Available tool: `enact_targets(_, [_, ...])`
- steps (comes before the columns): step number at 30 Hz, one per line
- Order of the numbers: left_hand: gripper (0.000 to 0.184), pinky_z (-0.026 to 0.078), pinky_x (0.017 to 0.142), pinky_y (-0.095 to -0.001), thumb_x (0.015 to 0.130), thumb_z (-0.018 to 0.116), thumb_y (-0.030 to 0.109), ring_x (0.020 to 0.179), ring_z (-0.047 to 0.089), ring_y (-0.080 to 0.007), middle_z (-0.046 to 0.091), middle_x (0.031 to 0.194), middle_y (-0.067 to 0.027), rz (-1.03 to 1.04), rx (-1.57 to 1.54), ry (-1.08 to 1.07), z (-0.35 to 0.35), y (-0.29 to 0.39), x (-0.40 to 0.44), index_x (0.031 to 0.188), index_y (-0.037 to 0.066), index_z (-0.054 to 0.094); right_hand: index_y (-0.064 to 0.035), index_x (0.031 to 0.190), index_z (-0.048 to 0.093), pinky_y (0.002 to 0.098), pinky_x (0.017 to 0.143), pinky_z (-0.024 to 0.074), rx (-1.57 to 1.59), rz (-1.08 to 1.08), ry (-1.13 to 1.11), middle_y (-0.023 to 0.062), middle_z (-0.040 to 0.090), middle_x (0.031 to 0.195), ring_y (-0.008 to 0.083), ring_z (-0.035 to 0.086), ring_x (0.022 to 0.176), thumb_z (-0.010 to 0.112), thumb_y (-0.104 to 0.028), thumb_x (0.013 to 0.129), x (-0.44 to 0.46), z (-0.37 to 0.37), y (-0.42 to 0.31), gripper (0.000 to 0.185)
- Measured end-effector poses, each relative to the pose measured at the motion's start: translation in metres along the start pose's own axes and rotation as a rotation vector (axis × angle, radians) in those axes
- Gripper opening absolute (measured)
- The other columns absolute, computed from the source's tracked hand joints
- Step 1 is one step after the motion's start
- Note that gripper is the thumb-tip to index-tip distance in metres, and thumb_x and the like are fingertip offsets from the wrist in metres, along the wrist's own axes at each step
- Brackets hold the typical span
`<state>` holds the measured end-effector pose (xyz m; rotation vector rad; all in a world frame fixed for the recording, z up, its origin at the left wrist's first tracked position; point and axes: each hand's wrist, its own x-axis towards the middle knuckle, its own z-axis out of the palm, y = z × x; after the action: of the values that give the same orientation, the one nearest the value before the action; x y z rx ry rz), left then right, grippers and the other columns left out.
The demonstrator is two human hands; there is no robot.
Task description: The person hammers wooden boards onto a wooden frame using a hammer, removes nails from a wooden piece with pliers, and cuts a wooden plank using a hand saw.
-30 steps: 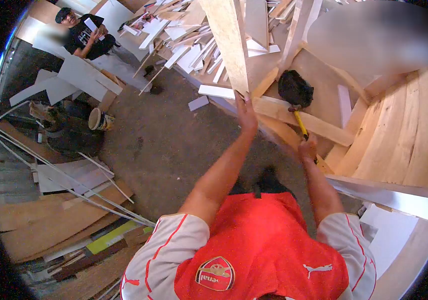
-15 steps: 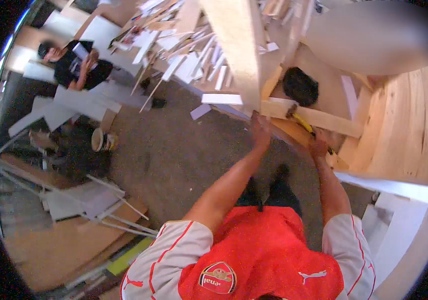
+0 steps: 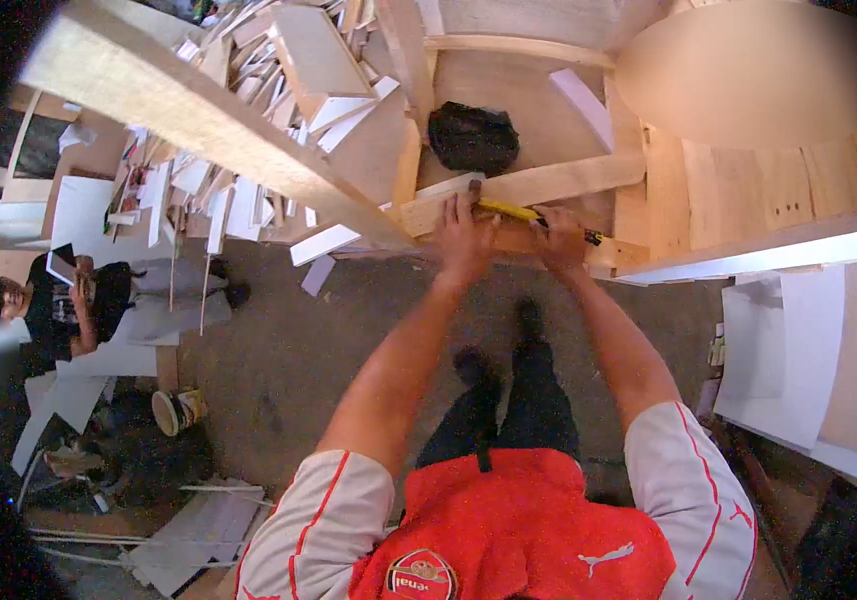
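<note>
My right hand [image 3: 561, 242] is closed around the yellow and black handle of a hammer [image 3: 511, 209], which lies nearly level over the near side of a wooden frame. Beside the hammer's head, my left hand [image 3: 463, 240] grips the near wooden rail [image 3: 421, 218], its fingers over the wood and its thumb close to the handle. From that corner of the frame a long wooden post [image 3: 239, 125] rises toward the upper left. Inside the frame, beyond the hands, is a black bag-like object [image 3: 473, 138].
Wood offcuts [image 3: 249, 80] are piled at the upper left. A person [image 3: 69, 300] at the left holds a flat piece. A bucket [image 3: 179, 411] stands on the floor [image 3: 289, 350]. A planked wooden panel [image 3: 749, 195] and white boards [image 3: 794, 340] are at the right.
The view has turned, so the frame now lies straight ahead. My left hand has shifted from the post's base to the rail, nearer the hammer head and my right hand.
</note>
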<state>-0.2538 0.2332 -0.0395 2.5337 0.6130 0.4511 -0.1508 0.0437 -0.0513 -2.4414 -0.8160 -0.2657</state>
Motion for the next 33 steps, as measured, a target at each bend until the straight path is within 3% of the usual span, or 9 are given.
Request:
enact_targets(6, [0.074, 0.024, 0.122, -0.0563, 0.1, 0.048, 0.062, 0.151, 0.032, -0.0376, 0.044, 0.158, -0.0167, 0.085, 0.244, -0.023, 0.02, -0.031, 0.052, 0.152, 0.01, 0.046, -0.0097, 0.108, 0.073, 0.0465, 0.093, 0.0481, 0.037, 0.09, 0.039, 0.0135, 0.071, 0.104, 0.036, 0.064, 0.103, 0.065, -0.03, 0.095, 0.018, 0.015, 0.013, 0.026])
enact_targets(17, [0.065, 0.02, 0.123, -0.0536, 0.1, 0.045, 0.06, 0.144, 0.041, -0.0349, 0.05, 0.154, -0.0085, 0.016, 0.364, -0.062, 0.034, -0.038, 0.051, 0.149, 0.016, 0.052, -0.0045, 0.107, 0.073, 0.0487, 0.094, 0.0506, 0.307, -0.034, 0.175, 0.0182, 0.07, 0.108, 0.0406, 0.064, 0.105, 0.064, -0.021, 0.093, 0.14, 0.059, -0.024, 0.024])
enact_targets(23, [0.068, 0.02, 0.123, -0.0535, 0.099, 0.046, 0.061, 0.144, 0.041, -0.035, 0.053, 0.152, -0.009, -0.003, 0.379, -0.08, 0.031, -0.033, 0.052, 0.149, 0.016, 0.053, -0.0021, 0.11, 0.074, 0.0465, 0.1, 0.0498, 0.429, 0.101, -0.063, 0.0187, 0.071, 0.108, 0.0393, 0.066, 0.109, 0.065, -0.01, 0.087, 0.2, 0.137, -0.017, 0.026])
enact_targets(26, [0.07, 0.019, 0.124, -0.054, 0.099, 0.045, 0.063, 0.144, 0.041, -0.0358, 0.054, 0.151, -0.0102, -0.009, 0.344, -0.056, 0.031, -0.031, 0.052, 0.148, 0.015, 0.054, -0.0033, 0.114, 0.074, 0.0464, 0.101, 0.0504, 0.133, 0.232, -0.374, 0.0189, 0.07, 0.112, 0.0391, 0.064, 0.114, 0.069, -0.012, 0.086, 0.213, 0.172, 0.003, 0.029])
enact_targets(29, [0.071, 0.019, 0.124, -0.0548, 0.098, 0.046, 0.064, 0.143, 0.043, -0.0365, 0.054, 0.151, -0.0112, -0.003, 0.34, -0.038, 0.036, -0.037, 0.051, 0.147, 0.014, 0.054, -0.0052, 0.114, 0.074, 0.0475, 0.1, 0.0515, 0.151, 0.205, -0.24, 0.0197, 0.068, 0.118, 0.0397, 0.063, 0.117, 0.072, -0.015, 0.085, 0.204, 0.157, -0.007, 0.031])
enact_targets(33, [0.07, 0.02, 0.123, -0.0562, 0.097, 0.05, 0.063, 0.141, 0.044, -0.0376, 0.055, 0.149, -0.0121, 0.001, 0.323, -0.01, 0.037, -0.037, 0.05, 0.145, 0.013, 0.056, -0.0079, 0.116, 0.074, 0.0472, 0.1, 0.052, 0.072, 0.205, -0.236, 0.0204, 0.066, 0.123, 0.0401, 0.061, 0.119, 0.074, -0.018, 0.085, 0.196, 0.167, -0.017, 0.032])
